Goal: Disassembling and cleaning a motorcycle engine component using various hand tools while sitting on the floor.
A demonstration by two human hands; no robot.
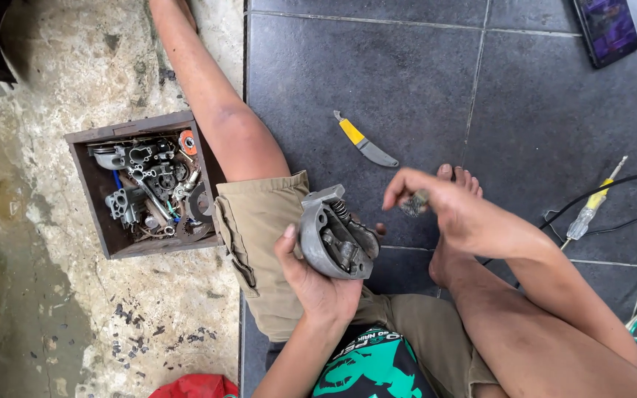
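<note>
left hand (317,274): clenched around a grey metal housing (335,237), cupped from below, open side turned up; held at about 6 o'clock in view, over the lap.
housing state: inner levers and a coil spring (339,210) are exposed; cover appears already off, internals not stripped.
right hand (444,206): raised just to the 3 o'clock side of the housing, apart from it; a small dark knurled part (414,204) is pinched in the fingertips.
progress (judged): part looks to be either freshly removed or not yet fitted; cannot be told which. Housing is not yet closed up.
wooden box (141,184): at 9 o'clock on the rough concrete, filled with assorted metal parts, untouched.
knife (363,140): yellow-handled, lying on the dark tile floor (422,81) at 12 o'clock, well apart from both hands.
screwdriver (591,206): clear yellow handle, at 3 o'clock beside black cables.
phone (606,28): at 1 o'clock, on the floor.
</note>
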